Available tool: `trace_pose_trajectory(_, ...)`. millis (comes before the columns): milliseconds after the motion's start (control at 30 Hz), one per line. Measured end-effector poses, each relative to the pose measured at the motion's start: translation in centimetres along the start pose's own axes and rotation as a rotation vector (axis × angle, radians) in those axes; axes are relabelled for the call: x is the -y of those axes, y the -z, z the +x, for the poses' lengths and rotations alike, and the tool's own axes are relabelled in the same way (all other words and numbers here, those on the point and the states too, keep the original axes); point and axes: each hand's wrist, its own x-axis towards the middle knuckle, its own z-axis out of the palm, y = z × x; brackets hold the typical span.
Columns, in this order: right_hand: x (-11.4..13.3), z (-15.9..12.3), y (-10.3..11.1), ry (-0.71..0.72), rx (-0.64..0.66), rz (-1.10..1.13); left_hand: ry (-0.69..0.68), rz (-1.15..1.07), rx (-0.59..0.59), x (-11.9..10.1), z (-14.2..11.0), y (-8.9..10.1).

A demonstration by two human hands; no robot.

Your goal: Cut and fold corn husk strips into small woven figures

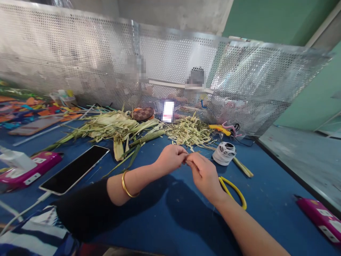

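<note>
Mid-frame, my left hand [172, 158] and right hand [204, 174] pinch closed, contents unclear; one yellow loop [241, 197], right of centre, slants down-right near one thread spool [224, 154].

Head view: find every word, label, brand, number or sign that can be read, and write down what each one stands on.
No text can be read anywhere in this view.
Left magenta power strip: small marks, too small to read.
Right magenta power strip: small marks, too small to read.
Bright screen: washed out and blurred, unreadable.
Dark phone: no text visible on its black screen.
</note>
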Motion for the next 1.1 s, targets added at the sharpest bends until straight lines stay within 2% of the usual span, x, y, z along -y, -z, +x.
trace_pose_trajectory(67, -0.1, 0.2, 0.5, 0.009, 0.053, -0.034, -0.085, 0.213, 0.037, -0.1, 0.0, 0.6)
trace_pose_trajectory(133, -0.3, 0.5, 1.3, -0.041, 0.088, -0.030, -0.100, 0.277, 0.169, -0.2, 0.0, 1.2)
trace_pose_trajectory(267, -1.2, 1.3, 2.5, -0.252, 0.106, 0.128, -0.015, -0.007, 0.538, -0.2, -0.2, 2.2)
trace_pose_trajectory(333, -1.6, 1.5, 2.5, -0.394, 0.119, 0.316, 0.013, -0.201, 0.614, -0.2, -0.3, 2.4)
trace_pose_trajectory(400, -2.0, 1.5, 2.1, -0.519, 0.130, 0.505, 0.059, -0.374, 0.596, -0.2, -0.2, 2.4)
trace_pose_trajectory(500, -2.1, 1.3, 1.2, -0.581, 0.129, 0.554, 0.142, -0.546, 0.427, 0.0, 0.2, 2.1)
trace_pose_trajectory(567, -1.9, 1.0, 0.8, -0.529, 0.132, 0.435, 0.188, -0.593, 0.287, 0.2, 0.6, 1.7)
trace_pose_trajectory(667, -1.2, 0.8, 0.7, -0.363, 0.079, 0.218, 0.247, -0.614, 0.182, 0.6, 0.9, 1.4)
trace_pose_trajectory(733, -0.7, 0.7, 0.8, -0.226, -0.005, 0.143, 0.276, -0.629, 0.159, 0.8, 0.9, 1.1)
trace_pose_trajectory(800, -0.4, 0.7, 0.7, -0.143, -0.052, 0.179, 0.291, -0.642, 0.161, 1.0, 0.8, 0.9)
trace_pose_trajectory(933, -0.2, 0.7, 0.4, -0.229, 0.050, 0.435, 0.294, -0.670, 0.206, 1.2, 0.6, 0.1)
trace_pose_trajectory(1100, -0.3, 0.7, -0.1, -0.270, 0.085, 0.450, 0.292, -0.621, 0.125, 1.2, 0.3, -0.8)
